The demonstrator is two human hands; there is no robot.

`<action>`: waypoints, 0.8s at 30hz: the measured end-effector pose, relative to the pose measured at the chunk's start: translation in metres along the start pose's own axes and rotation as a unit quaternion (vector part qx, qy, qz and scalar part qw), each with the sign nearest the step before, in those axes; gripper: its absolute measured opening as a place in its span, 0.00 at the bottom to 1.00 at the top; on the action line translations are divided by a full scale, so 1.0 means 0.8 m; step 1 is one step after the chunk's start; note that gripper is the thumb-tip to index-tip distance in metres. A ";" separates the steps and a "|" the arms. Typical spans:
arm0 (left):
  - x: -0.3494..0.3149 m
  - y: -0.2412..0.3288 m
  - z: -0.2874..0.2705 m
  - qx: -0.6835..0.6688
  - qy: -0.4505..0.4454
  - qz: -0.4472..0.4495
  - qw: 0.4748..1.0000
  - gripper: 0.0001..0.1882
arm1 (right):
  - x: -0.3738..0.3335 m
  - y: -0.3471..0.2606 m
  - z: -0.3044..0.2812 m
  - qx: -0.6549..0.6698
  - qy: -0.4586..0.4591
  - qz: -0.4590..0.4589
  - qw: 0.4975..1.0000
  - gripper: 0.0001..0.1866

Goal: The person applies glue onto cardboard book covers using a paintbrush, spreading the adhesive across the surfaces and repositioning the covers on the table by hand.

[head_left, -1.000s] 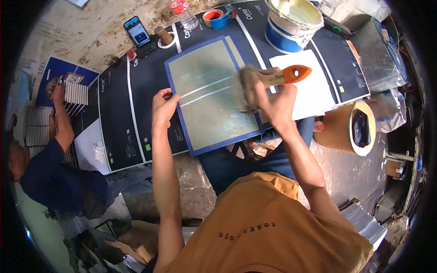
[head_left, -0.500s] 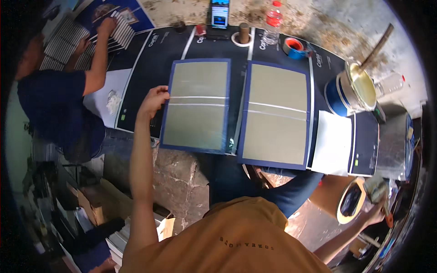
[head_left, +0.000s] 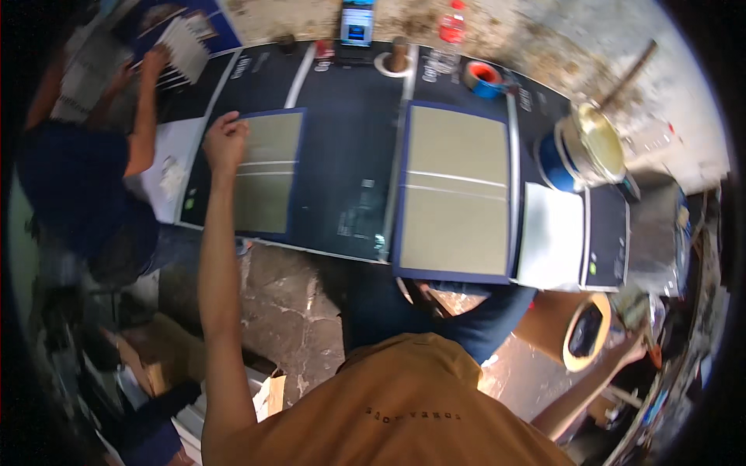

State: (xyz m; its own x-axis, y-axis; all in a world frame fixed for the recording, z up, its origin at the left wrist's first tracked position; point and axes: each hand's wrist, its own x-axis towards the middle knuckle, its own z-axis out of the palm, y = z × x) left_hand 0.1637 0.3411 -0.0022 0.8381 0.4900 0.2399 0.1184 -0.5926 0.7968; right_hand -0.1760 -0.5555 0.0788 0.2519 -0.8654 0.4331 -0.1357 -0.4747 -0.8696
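Observation:
My left hand (head_left: pixel 226 142) has its fingers curled at the left side of the left book cover (head_left: pixel 268 190), which has grey-beige boards, a dark blue border and light lines across its middle. My hand and forearm hide that cover's left edge. To its right lies a matching book cover (head_left: pixel 454 225), flat on the dark table covering (head_left: pixel 342 163). Far out at the lower right, my right hand (head_left: pixel 633 347) is closed round a wide brush (head_left: pixel 655 355) with an orange handle end. The brush head is blurred beside a clear plastic-looking item.
A co-worker (head_left: pixel 78 186) handles white ribbed pieces (head_left: pixel 183 50) at the left. At the right stand a bucket (head_left: pixel 598 147) of cream paste with a stick and a white sheet (head_left: pixel 552 241). A phone (head_left: pixel 357 23), tape rolls (head_left: pixel 483 78) and a bottle (head_left: pixel 451 27) line the back.
My left hand has moved left, and the left book cover has shifted left with it, widening the gap between the covers. My right hand still holds the brush at the lower right.

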 end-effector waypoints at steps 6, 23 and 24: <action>-0.063 0.201 0.104 -0.283 -0.219 0.035 0.933 0.22 | -0.019 -0.026 0.049 0.220 -0.048 0.076 0.971 0.14; -0.159 0.300 0.239 -0.360 -0.360 0.081 0.857 0.14 | -0.021 0.045 -0.030 0.280 0.012 0.232 0.931 0.20; -0.164 0.300 0.240 -0.343 -0.358 0.119 0.860 0.15 | -0.019 0.047 -0.023 0.281 0.042 0.254 0.925 0.20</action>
State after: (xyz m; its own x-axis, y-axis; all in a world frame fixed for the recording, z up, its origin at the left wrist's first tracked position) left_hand 0.1843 0.0118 0.0505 0.9372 -0.2578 0.2348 -0.2390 0.0155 0.9709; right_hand -0.2027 -0.5632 0.0440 0.2147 -0.9742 -0.0691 0.3086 0.1348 -0.9416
